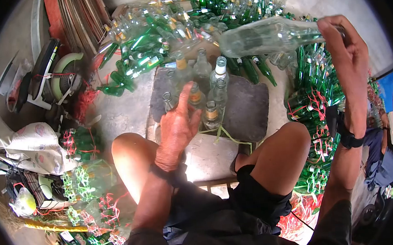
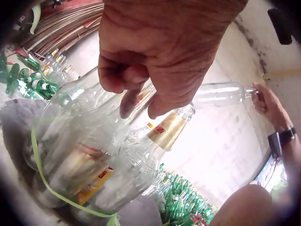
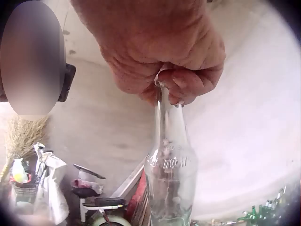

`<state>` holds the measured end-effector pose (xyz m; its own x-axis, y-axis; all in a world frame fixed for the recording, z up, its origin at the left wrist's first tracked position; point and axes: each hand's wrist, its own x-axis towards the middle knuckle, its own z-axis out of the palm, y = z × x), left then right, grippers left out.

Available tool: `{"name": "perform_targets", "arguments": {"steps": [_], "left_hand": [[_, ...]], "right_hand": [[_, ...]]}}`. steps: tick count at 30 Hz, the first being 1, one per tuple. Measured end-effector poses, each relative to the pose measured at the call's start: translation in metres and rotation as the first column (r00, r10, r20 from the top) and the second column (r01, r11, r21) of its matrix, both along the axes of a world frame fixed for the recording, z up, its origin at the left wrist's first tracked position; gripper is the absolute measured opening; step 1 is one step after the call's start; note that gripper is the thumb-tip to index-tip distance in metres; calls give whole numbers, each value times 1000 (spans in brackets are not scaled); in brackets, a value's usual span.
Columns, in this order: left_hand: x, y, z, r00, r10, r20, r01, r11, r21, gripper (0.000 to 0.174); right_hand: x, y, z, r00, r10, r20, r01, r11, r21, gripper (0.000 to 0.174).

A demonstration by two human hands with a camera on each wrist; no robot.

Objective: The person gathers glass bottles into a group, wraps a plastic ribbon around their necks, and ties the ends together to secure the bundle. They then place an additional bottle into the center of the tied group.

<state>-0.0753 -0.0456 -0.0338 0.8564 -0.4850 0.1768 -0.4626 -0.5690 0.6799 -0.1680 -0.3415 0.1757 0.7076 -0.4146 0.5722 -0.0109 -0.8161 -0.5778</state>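
My right hand [image 1: 348, 50] grips a clear glass bottle [image 1: 268, 36] by the top of its neck and holds it up, nearly level in the head view. In the right wrist view, raised lettering shows on that bottle's shoulder, and the fingers curl about its mouth. My left hand [image 1: 178, 126] is over a group of clear bottles [image 1: 221, 91] standing on a dark board [image 1: 246, 112]. Its index finger is stretched out beside a bottle neck with an orange-gold label [image 1: 195, 95]. A pale green strap [image 2: 44, 181] runs round the group.
Green and clear bottles [image 1: 147, 64] lie heaped beyond the board. Bundles of green bottles [image 1: 316, 105] in red netting stand at the right. Bags [image 1: 36, 145] and a fan-like machine [image 1: 65, 72] are at the left. Another person [image 1: 380, 146] is at the far right.
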Motion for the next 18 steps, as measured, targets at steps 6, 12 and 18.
{"name": "perform_targets", "arguments": {"steps": [6,12,18], "left_hand": [[0,0,1,1000,-13,18,12,1000,23,76],[1,0,-1,1000,-13,23,13,1000,27,78],[2,-1,-5,1000,-16,0,16,999,31,78]], "right_hand": [[50,35,-19,959,282,3,-282,959,-22,22],[79,63,-38,949,280,-145,-304,936,-177,27],[99,70,-59,946,264,-188,-305,919,-248,29]]}}
